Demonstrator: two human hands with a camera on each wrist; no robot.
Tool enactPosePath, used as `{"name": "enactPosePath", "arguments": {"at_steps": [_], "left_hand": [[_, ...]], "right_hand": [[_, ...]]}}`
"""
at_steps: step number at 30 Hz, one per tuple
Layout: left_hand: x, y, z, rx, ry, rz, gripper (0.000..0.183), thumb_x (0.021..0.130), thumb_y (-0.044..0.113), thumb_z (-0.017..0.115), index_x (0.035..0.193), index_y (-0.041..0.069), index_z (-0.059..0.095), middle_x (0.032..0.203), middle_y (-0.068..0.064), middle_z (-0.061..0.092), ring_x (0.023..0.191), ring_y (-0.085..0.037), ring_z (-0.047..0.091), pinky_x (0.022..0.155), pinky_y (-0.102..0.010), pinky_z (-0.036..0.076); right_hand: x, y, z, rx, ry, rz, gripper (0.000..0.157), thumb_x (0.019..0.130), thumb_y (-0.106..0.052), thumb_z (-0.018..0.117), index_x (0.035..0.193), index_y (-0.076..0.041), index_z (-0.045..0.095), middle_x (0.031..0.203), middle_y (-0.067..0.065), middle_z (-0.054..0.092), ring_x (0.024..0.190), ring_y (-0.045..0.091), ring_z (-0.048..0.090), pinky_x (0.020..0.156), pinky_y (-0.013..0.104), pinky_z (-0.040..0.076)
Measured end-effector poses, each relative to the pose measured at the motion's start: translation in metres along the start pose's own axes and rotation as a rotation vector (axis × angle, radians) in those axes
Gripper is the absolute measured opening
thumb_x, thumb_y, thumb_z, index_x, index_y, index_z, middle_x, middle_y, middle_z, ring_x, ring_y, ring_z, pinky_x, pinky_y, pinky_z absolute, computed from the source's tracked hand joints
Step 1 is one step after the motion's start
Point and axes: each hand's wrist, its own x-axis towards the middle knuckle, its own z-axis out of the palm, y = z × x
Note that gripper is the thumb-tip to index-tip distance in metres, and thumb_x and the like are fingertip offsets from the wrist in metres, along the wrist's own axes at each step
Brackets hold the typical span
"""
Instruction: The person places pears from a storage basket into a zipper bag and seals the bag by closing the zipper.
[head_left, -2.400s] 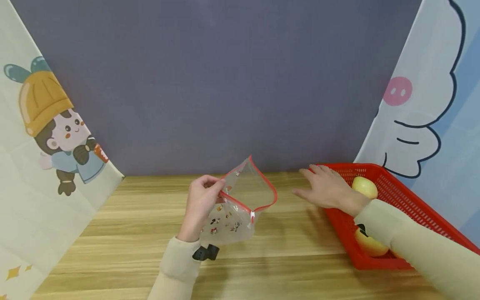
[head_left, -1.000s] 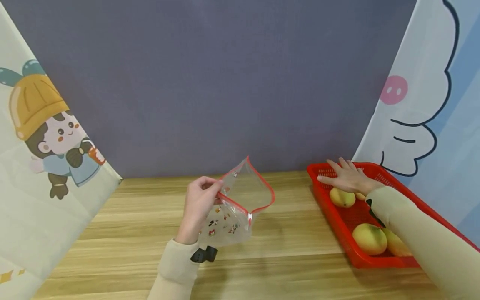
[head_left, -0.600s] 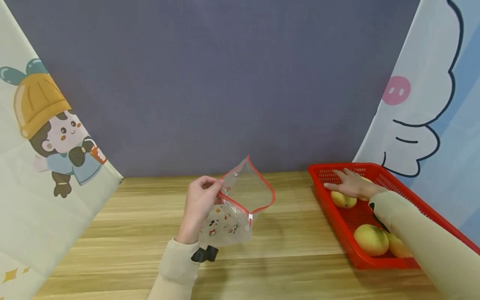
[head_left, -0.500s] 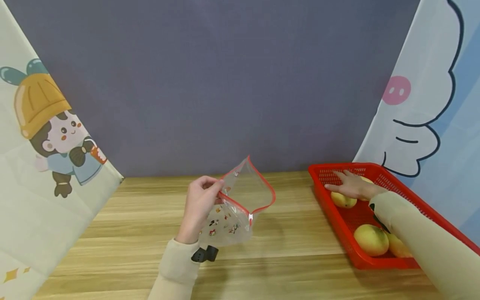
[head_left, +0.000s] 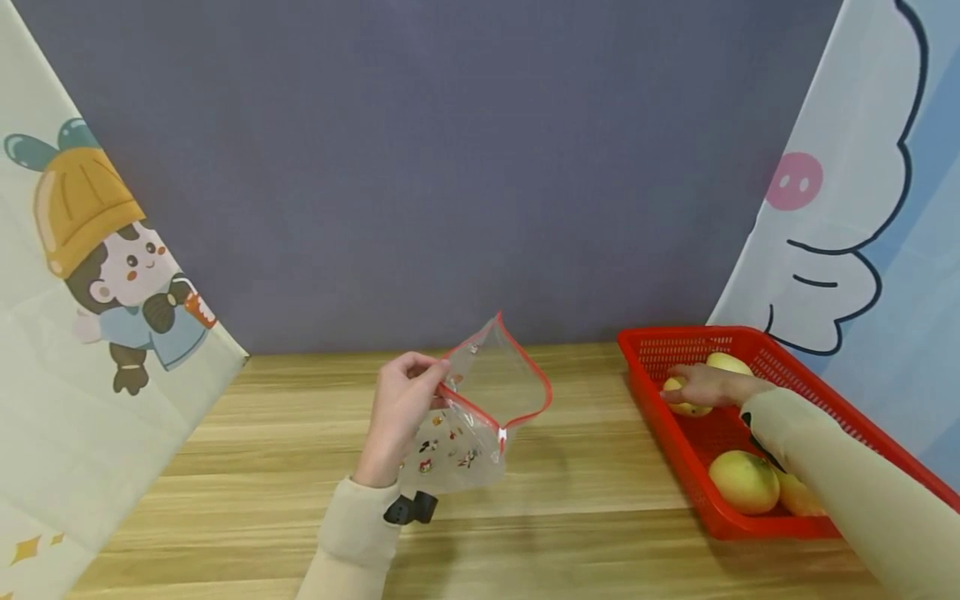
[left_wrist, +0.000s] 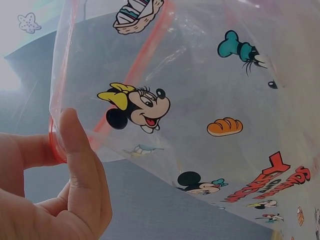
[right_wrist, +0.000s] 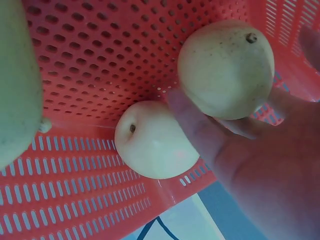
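Observation:
The left hand [head_left: 405, 404] pinches the red-edged rim of a clear zip bag [head_left: 457, 450] between thumb and fingers. The bag's mouth gapes open to the right, and a white slider sits at its near corner. Cartoon prints cover the plastic in the left wrist view. Over at the far left corner of the red basket [head_left: 678, 467], the right hand [head_left: 705, 385] has its fingers round a round yellow fruit [right_wrist: 225, 70]. Part of that fruit is hidden under the hand in the head view. A second pale yellow fruit [right_wrist: 152, 142] lies beside its fingers.
Two larger yellow fruits, one a whole rounded fruit [head_left: 744, 482], lie at the basket's near end, partly behind the right sleeve. The basket stands on a wooden table [head_left: 262, 483], with a grey backdrop [head_left: 450, 167] behind and printed cloth panels on both sides.
The right hand has moved right from beside the basket to over it, then lowered onto the fruit, its spread fingers bending round it. The left hand and bag hold nearly still.

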Motion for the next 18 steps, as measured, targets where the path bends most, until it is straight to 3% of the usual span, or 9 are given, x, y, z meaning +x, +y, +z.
{"name": "enactPosePath", "arguments": {"at_steps": [5, 12, 18], "left_hand": [[0.0005, 0.0, -0.0009, -0.001, 0.005, -0.001, 0.013, 0.097, 0.008, 0.067, 0.1, -0.005, 0.067, 0.097, -0.024, 0.065, 0.066, -0.017, 0.064, 0.059, -0.027, 0.062], [0.0013, 0.0012, -0.0024, -0.007, 0.009, 0.004, 0.012, 0.096, 0.007, 0.068, 0.1, -0.005, 0.068, 0.095, -0.023, 0.065, 0.066, -0.017, 0.064, 0.058, -0.027, 0.062], [0.0016, 0.001, -0.0048, -0.012, 0.002, 0.009, 0.014, 0.097, 0.007, 0.067, 0.101, -0.006, 0.067, 0.094, -0.022, 0.064, 0.066, -0.016, 0.064, 0.056, -0.026, 0.062]], "right_hand": [[-0.0002, 0.0012, 0.0021, 0.022, 0.013, -0.018, 0.071, 0.089, -0.031, 0.068, 0.139, 0.013, 0.046, 0.132, 0.038, 0.051, 0.119, 0.053, 0.049, 0.101, 0.068, 0.043], [0.0, 0.0007, 0.0055, 0.095, -0.017, -0.014, 0.068, 0.083, -0.021, 0.072, 0.137, 0.009, 0.044, 0.118, 0.029, 0.05, 0.101, 0.04, 0.05, 0.07, 0.044, 0.057], [0.0002, 0.0, 0.0081, 0.124, -0.061, 0.033, 0.06, 0.081, -0.019, 0.072, 0.131, 0.002, 0.046, 0.119, 0.03, 0.043, 0.099, 0.042, 0.051, 0.058, 0.048, 0.061]]}}
